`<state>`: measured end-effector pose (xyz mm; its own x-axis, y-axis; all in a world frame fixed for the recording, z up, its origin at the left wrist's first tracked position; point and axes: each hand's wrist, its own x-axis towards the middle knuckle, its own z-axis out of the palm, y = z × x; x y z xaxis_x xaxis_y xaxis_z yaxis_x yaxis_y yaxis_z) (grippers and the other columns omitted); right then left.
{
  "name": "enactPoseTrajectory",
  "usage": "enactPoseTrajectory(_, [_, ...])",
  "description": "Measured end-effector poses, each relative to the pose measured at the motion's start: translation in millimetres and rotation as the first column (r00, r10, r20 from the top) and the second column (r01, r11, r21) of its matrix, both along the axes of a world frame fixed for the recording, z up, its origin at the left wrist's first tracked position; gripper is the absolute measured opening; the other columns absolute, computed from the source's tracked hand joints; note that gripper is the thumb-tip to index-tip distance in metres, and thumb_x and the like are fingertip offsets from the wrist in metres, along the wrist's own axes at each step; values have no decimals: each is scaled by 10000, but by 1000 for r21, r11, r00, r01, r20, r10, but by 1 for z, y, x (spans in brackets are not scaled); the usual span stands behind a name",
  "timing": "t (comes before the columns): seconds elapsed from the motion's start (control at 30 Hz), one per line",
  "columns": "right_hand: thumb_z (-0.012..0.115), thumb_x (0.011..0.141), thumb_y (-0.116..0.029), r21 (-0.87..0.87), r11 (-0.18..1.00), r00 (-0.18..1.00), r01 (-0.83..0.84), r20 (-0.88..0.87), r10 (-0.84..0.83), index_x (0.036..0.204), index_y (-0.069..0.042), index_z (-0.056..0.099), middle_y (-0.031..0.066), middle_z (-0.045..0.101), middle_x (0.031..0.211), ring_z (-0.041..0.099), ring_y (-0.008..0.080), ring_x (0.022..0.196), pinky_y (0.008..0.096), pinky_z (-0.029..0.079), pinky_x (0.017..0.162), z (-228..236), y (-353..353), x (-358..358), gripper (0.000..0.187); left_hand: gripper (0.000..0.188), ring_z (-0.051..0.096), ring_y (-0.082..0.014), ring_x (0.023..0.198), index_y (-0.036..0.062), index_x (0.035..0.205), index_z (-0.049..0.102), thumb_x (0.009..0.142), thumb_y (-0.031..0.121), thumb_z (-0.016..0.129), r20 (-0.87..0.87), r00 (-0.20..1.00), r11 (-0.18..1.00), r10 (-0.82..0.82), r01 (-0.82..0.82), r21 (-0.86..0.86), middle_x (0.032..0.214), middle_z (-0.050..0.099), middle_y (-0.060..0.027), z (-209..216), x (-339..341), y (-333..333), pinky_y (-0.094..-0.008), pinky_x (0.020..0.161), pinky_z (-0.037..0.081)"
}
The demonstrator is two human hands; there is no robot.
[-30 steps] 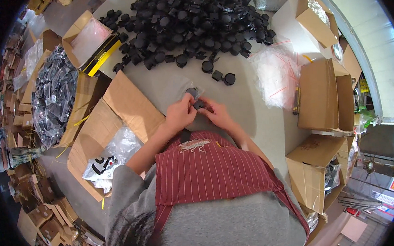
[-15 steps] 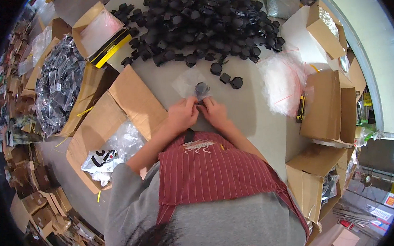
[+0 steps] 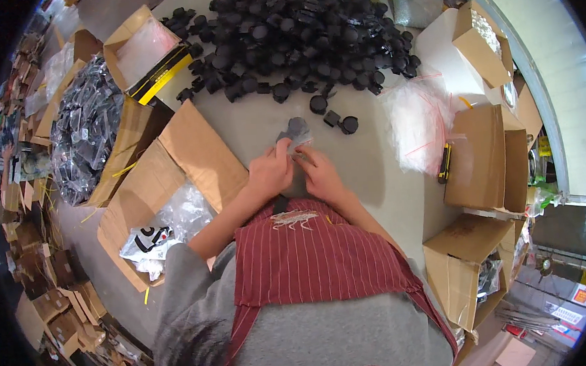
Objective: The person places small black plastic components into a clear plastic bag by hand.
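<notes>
In front of my apron, both hands are at a small clear plastic bag [image 3: 301, 135] with a black round-headed part [image 3: 296, 124] inside it. My left hand [image 3: 270, 172] is closed on the bag's left side, its index finger along the part. My right hand [image 3: 321, 176] pinches the bag's near right edge, where a reddish strip shows. Just beyond, loose black parts of the same kind [image 3: 349, 124] lie on the grey table [image 3: 365, 158], short of a large heap of black parts [image 3: 291, 35].
Flat clear bags with red strips [image 3: 418, 128] are stacked at right, beside a yellow-black cutter [image 3: 445, 163] and cardboard boxes [image 3: 476, 165]. To my left, an open carton [image 3: 200, 152] holds crumpled plastic; beyond it, another box [image 3: 132, 136] is heaped with bagged black parts.
The bag, which was spread out to the left, is now drawn in close around the black part. My right fingers have shifted to the bag's near right edge.
</notes>
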<state>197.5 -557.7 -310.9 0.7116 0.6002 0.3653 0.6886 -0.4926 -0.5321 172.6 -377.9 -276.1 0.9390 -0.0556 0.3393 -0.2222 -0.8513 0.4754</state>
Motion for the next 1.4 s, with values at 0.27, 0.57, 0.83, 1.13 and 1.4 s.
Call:
enactPoseTrajectory(0.27, [543,858,-57,-254,964,982,-79,-185,32,1368,-7,485,175,374,1493,389,381,1371,438,422,1078,-15,5,12,516,335,660,-287,667,110,1117,549,796,135,640,52,991,991,-127,128,-23,768,661,-83,10,13,-12,-417,531,515])
enactPoseTrajectory(0.57, [538,907,-120,-20,982,938,-189,-298,175,1370,-24,488,124,439,1472,408,341,1363,433,368,1110,-3,19,25,476,326,635,-262,617,117,1094,559,776,106,629,94,958,944,-272,284,-165,679,614,-59,13,13,-2,-404,508,487])
enactPoseTrajectory(0.83, [555,894,-87,65,954,935,-294,-189,301,1358,-25,500,155,491,1418,435,342,1340,428,364,1117,-32,23,35,471,352,635,-278,623,97,1132,563,787,120,626,64,931,926,-359,364,-103,701,628,-57,13,10,1,-401,510,487])
enactPoseTrajectory(1.13, [521,919,-186,-209,967,969,-143,-228,94,1459,-40,400,193,315,1548,371,420,1377,501,291,1151,-11,21,12,573,455,660,-318,661,67,1241,496,808,145,612,-27,985,985,-172,170,-42,774,665,-121,16,2,-7,-445,534,510])
enactPoseTrajectory(1.4, [552,886,-227,-403,915,990,9,134,50,1458,-74,421,151,295,1574,428,372,1320,482,392,1021,1,43,29,606,403,657,-315,658,127,1194,537,800,145,617,14,958,956,-286,286,-69,788,664,-113,21,10,-4,-434,525,505])
